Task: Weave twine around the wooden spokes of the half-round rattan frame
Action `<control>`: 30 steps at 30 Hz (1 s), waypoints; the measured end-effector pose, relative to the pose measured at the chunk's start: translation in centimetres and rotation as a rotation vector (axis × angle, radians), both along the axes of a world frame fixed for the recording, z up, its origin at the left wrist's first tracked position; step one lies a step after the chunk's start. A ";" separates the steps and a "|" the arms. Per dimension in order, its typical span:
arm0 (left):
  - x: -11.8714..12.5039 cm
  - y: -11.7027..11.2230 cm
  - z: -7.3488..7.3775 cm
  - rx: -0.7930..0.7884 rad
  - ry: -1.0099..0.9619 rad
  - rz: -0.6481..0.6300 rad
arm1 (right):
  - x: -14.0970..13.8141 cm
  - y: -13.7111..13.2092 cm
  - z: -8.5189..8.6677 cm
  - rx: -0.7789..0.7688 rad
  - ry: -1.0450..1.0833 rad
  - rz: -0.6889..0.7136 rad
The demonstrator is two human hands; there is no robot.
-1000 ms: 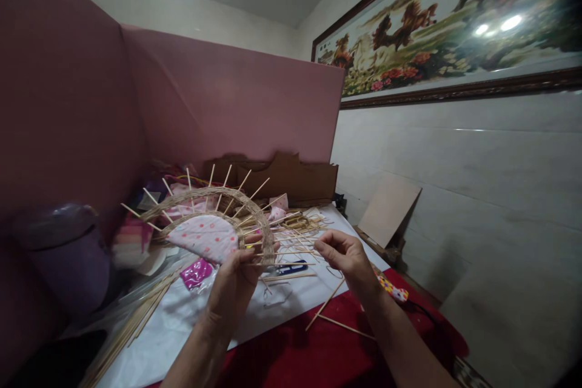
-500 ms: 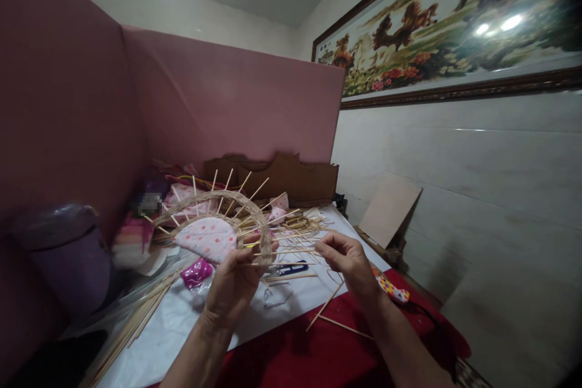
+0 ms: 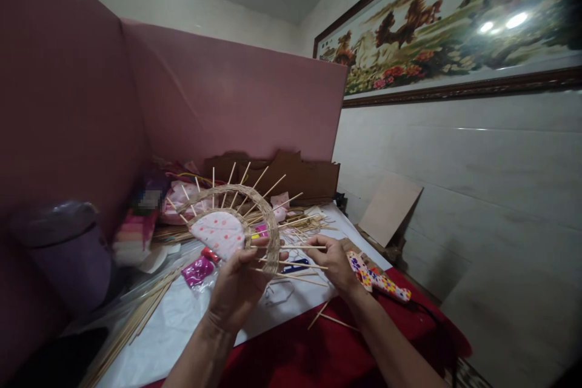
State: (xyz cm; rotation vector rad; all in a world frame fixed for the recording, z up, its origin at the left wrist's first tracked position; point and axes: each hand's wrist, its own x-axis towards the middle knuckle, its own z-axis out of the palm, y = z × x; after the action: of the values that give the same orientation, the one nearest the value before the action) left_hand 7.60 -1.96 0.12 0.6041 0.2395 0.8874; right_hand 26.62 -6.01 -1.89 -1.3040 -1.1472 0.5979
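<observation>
My left hand (image 3: 240,282) grips a half-round woven piece (image 3: 271,218) by its lower right end. Twisted tan cord forms its outer arch, and thin wooden sticks radiate through it. At its centre is a half-circle of white cloth (image 3: 219,234) with pink-red dots. On the right, the fingers of my right hand (image 3: 335,264) are closed at the outer end of one wooden stick (image 3: 295,247) of this piece. Two more stick ends jut out just below, close to that hand. The piece is held up above the table, tilted.
A flower-patterned hot glue gun (image 3: 382,282) lies right of my right hand. Blue-handled snips (image 3: 296,265), a magenta packet (image 3: 197,271) and loose sticks (image 3: 131,321) lie on the white sheet (image 3: 170,321). Brown cardboard (image 3: 291,176) stands behind; a lidded bin (image 3: 63,260) is left.
The woven piece has shifted right and turned slightly in my left hand. My right hand has moved a little left and down, onto a stick's end. More of the glue gun shows.
</observation>
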 end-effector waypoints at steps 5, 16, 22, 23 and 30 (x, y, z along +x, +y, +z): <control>0.0 -0.1 0.1 -0.038 0.010 0.006 | -0.4 0.5 -0.5 0.002 -0.038 -0.006; -0.1 0.1 0.0 -0.072 0.035 0.022 | -0.5 0.5 -0.9 -0.023 -0.008 0.034; 0.0 0.0 0.2 -0.111 0.046 0.041 | -1.0 0.3 -1.2 -0.039 0.022 0.071; 0.0 -0.1 0.3 -0.116 0.047 0.044 | -1.1 0.2 -1.3 -0.038 0.020 0.080; 0.2 -0.2 0.6 -0.116 0.052 0.059 | -1.0 -0.2 -1.7 -0.051 -0.025 0.118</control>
State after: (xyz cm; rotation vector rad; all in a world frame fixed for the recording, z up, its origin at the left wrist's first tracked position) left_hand 7.81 -2.19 0.72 0.5150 0.3545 0.9093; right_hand 25.57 -6.24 -3.56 -1.2963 -1.2423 0.7026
